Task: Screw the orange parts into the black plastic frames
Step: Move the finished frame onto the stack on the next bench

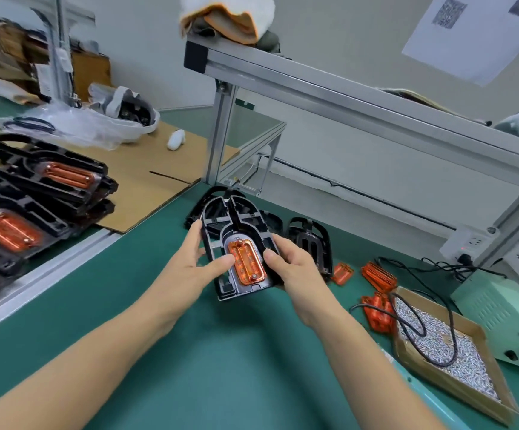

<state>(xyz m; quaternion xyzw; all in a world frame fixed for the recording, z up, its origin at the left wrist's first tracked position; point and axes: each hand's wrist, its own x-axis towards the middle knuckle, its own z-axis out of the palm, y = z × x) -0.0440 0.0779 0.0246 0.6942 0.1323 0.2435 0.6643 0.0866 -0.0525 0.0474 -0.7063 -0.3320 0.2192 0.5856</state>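
Left hand [194, 259]: curled round the left edge of the black frame [239, 234], fingers behind it, thumb laid across the front and touching the orange part [247, 263].
Right hand [292, 265]: grips the frame's right edge, thumb on the front rim beside the orange part.
Frame position: held up off the green mat [221, 352], tilted toward the camera, orange part seated in its lower pocket.
Handling: the frame looks like stiff, light moulded plastic with thin ribs; the outer edges seem the best hold. The orange part looks small and glossy, likely to slip if unfastened.
Supplies: loose orange parts [376, 277] and more empty frames [311, 243] lie on the mat to the right; a screw box [447, 349] sits near them.
Finished stack [50, 187]: frames with orange parts, at left.
Unclear: whether the 2 studs on the held part are driven screws; no screwdriver can be made out; fingers behind the frame are hidden.
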